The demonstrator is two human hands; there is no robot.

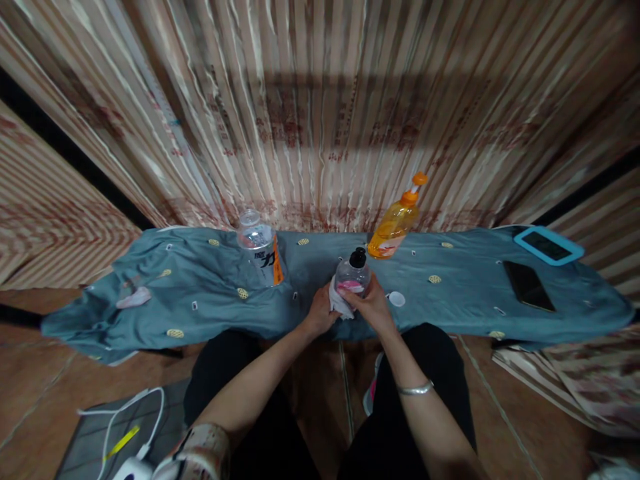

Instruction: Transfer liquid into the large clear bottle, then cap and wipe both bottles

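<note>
Hands meet at near edge of blue cloth (210,293) — right hand (373,308) grips small bottle (353,275), left hand (321,315) pinches white rag (340,305) against it.

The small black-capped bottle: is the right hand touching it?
Touching. The head view shows the right hand wrapped around the small black-capped bottle, fingers against its side, while the left hand presses a white cloth to it.

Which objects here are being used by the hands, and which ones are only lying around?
In use:
small bottle, held by right hand
white cloth, in left hand

Lying about:
orange bottle
large clear bottle
white cap
phone
blue-framed tablet
</note>
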